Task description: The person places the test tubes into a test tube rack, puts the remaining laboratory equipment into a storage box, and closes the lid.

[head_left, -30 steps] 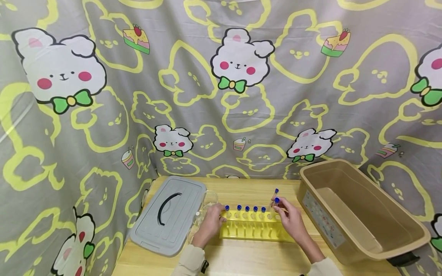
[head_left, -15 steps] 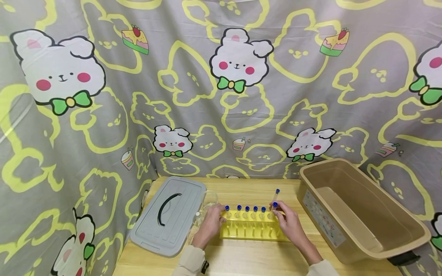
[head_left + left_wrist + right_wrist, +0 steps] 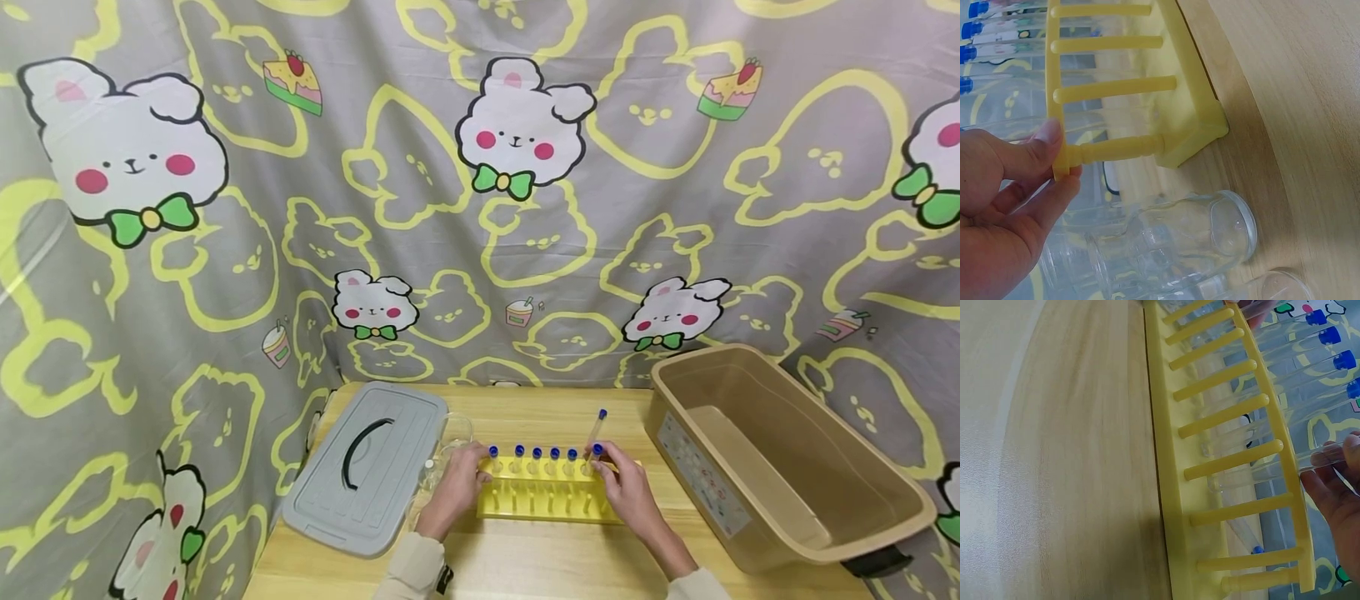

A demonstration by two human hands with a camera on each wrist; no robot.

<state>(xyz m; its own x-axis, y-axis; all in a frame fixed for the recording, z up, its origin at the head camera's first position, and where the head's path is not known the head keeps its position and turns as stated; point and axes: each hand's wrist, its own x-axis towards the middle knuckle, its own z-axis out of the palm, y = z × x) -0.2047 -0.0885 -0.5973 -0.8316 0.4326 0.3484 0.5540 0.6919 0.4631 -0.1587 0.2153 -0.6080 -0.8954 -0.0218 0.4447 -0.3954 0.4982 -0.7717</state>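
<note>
Curtain fabric (image 3: pixel 442 242), grey with white rabbit faces and yellow outlines, hangs down the left side and across the back. At the left of the pale wooden counter (image 3: pixel 540 562) lies a flat grey lid (image 3: pixel 377 482) with a curved black handle (image 3: pixel 356 448). Clear glassware stands next, between the lid and the rack; the left wrist view shows a wide-mouthed jar (image 3: pixel 1172 244) just beside the rack's end. The left hand (image 3: pixel 455 485) has its grip pinching that end of the upper plate, thumb against fingers. The yellow rack (image 3: pixel 551 514) sits upright along the middle of the counter, pegs rising from its base. Five blue-capped tubes (image 3: pixel 537 455) stand in its holes, with a wider gap after the first. To their right the right hand (image 3: pixel 628 483) pinches a sixth tube (image 3: pixel 597 450) between thumb and fingers, its lower part down through the upper plate. Another blue-capped tube, the loose one (image 3: pixel 597 429), lies on the counter behind the rack. Farthest right stands a deep brown bin (image 3: pixel 686 446), a patterned label (image 3: pixel 701 479) on its side.
</note>
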